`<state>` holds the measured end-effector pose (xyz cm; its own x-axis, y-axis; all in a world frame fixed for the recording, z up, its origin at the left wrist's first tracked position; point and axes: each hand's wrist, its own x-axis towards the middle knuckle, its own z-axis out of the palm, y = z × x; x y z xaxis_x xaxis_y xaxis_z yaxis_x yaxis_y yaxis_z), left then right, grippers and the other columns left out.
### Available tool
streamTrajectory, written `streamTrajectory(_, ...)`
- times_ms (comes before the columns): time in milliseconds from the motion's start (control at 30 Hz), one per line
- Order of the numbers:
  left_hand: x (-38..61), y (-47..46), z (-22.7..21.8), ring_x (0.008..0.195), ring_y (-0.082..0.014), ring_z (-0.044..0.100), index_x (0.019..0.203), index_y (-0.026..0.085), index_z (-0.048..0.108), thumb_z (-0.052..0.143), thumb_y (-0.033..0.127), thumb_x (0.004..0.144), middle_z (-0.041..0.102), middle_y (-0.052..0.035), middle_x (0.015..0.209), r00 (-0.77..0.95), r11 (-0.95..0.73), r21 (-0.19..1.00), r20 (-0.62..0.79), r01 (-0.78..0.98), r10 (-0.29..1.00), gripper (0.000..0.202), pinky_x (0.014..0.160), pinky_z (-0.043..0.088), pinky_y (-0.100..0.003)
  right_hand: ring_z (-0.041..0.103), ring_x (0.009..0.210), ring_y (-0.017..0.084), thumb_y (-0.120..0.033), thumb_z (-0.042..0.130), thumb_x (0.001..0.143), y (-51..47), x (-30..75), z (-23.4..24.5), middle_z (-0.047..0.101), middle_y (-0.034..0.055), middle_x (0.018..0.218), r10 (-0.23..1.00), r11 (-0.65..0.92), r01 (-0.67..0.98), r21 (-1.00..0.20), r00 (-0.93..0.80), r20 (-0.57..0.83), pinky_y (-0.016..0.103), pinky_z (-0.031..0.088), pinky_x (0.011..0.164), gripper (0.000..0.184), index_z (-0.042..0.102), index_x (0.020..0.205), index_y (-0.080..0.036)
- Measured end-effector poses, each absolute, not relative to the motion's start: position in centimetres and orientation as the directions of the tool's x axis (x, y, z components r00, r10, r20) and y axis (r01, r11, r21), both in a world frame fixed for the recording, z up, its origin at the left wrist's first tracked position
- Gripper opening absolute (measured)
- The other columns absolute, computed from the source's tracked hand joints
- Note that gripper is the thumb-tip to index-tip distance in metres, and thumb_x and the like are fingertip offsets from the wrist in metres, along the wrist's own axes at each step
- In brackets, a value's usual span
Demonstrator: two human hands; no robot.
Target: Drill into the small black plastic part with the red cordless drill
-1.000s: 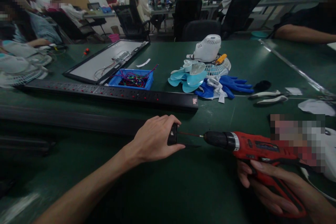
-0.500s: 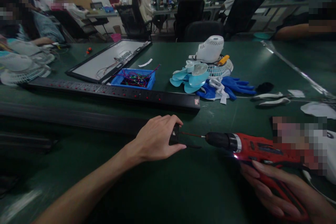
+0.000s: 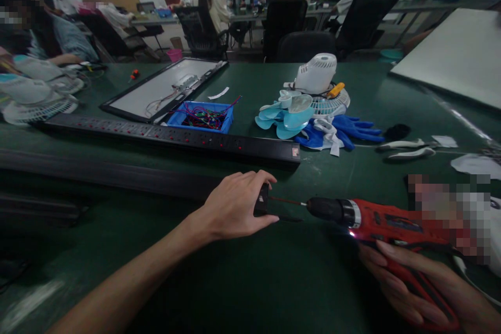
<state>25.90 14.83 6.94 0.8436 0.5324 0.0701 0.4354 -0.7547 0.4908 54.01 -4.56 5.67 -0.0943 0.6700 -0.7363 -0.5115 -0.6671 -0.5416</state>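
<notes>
My left hand (image 3: 238, 203) grips the near end of a long black bar (image 3: 172, 182), thumb below and fingers over the top. The bar runs off to the left edge of the view. My right hand (image 3: 410, 276) is wrapped round the handle of a red power drill (image 3: 391, 222), whose small lamp is lit. Its long thin bit (image 3: 287, 201) points left and its tip reaches the bar's end face; whether it sits in a screw there I cannot tell. Just behind lies a long black power strip (image 3: 172, 138) with a row of sockets.
A blue tray (image 3: 229, 120) of coloured wires stands beside a framed panel (image 3: 156, 88). Further right are light-blue fan blades (image 3: 287, 115), a white fan body (image 3: 317, 75), blue gloves (image 3: 354, 128) and pliers (image 3: 410, 152). At the far right, a large pale board (image 3: 457, 57) is raised.
A large pale board has come into view at the right, in front of the person there. My hands, the bar and the drill stay almost where they were.
</notes>
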Motion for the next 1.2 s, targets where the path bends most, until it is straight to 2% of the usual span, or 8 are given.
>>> streamTrajectory(433, 26.1, 14.9, 7.2, 0.107, -0.0259, 0.067, 0.131, 0.021, 0.052, 0.082, 0.049, 0.081, 0.068, -0.0056, 0.119, 0.843, -0.766, 0.477, 0.088, 0.432, 0.530, 0.064, 0.097, 0.053, -0.044, 0.043, 0.025, 0.001, -0.051, 0.091, 0.068, -4.5, 54.0, 5.7, 0.062, -0.0025, 0.049, 0.685, -0.660, -0.504, -0.557, -0.101, -0.721, 0.014, 0.045, 0.033, 0.038, 0.073, 0.062, -0.017)
streamTrajectory(600, 25.8, 15.2, 7.5, 0.108, -0.0266, 0.067, 0.131, 0.021, 0.053, 0.082, 0.051, 0.081, 0.068, -0.0061, 0.123, 0.857, -0.778, 0.458, 0.064, 0.430, 0.512, 0.066, 0.096, 0.052, -0.044, 0.043, 0.025, 0.002, -0.056, 0.089, 0.067, -4.5, 54.1, 5.5, 0.068, 0.0009, 0.054, 0.715, -0.635, -0.476, -0.608, -0.066, -0.696, 0.014, 0.044, 0.032, 0.039, 0.080, 0.074, -0.019)
streamTrajectory(800, 25.2, 15.7, 7.4, 0.109, -0.0278, 0.069, 0.129, 0.021, 0.058, 0.073, 0.060, 0.087, 0.071, -0.0068, 0.122, 0.869, -0.799, 0.406, 0.024, 0.443, 0.494, 0.059, 0.095, 0.053, -0.044, 0.038, 0.026, 0.001, -0.065, 0.077, 0.079, -5.1, 54.5, 4.5, 0.066, -0.0002, 0.054, 0.755, -0.599, -0.495, -0.630, -0.086, -0.650, 0.015, 0.044, 0.034, 0.048, 0.083, 0.098, -0.021)
streamTrajectory(933, 25.3, 15.8, 7.3, 0.107, -0.0278, 0.069, 0.128, 0.020, 0.059, 0.074, 0.061, 0.087, 0.071, -0.0079, 0.120, 0.875, -0.820, 0.360, 0.022, 0.444, 0.484, 0.060, 0.092, 0.055, -0.043, 0.036, 0.025, 0.003, -0.065, 0.070, 0.085, -5.1, 54.4, 4.4, 0.060, -0.0023, 0.047, 0.748, -0.584, -0.536, -0.610, -0.062, -0.661, 0.017, 0.042, 0.033, 0.050, 0.081, 0.099, -0.019)
streamTrajectory(1067, 25.4, 15.7, 7.4, 0.110, -0.0276, 0.068, 0.128, 0.019, 0.058, 0.074, 0.059, 0.088, 0.070, -0.0093, 0.123, 0.882, -0.827, 0.368, 0.036, 0.425, 0.470, 0.060, 0.094, 0.054, -0.043, 0.036, 0.026, 0.003, -0.061, 0.064, 0.092, -5.0, 54.6, 4.4, 0.060, -0.0027, 0.047, 0.751, -0.593, -0.548, -0.590, -0.112, -0.651, 0.017, 0.044, 0.035, 0.049, 0.080, 0.096, -0.015)
streamTrajectory(1200, 25.4, 15.7, 7.4, 0.110, -0.0274, 0.068, 0.129, 0.019, 0.057, 0.075, 0.057, 0.088, 0.070, -0.0090, 0.123, 0.887, -0.828, 0.379, 0.041, 0.412, 0.460, 0.059, 0.095, 0.054, -0.043, 0.037, 0.025, 0.003, -0.062, 0.062, 0.092, -4.9, 54.8, 4.2, 0.062, -0.0015, 0.049, 0.745, -0.605, -0.559, -0.567, -0.147, -0.650, 0.017, 0.045, 0.035, 0.052, 0.078, 0.095, -0.013)
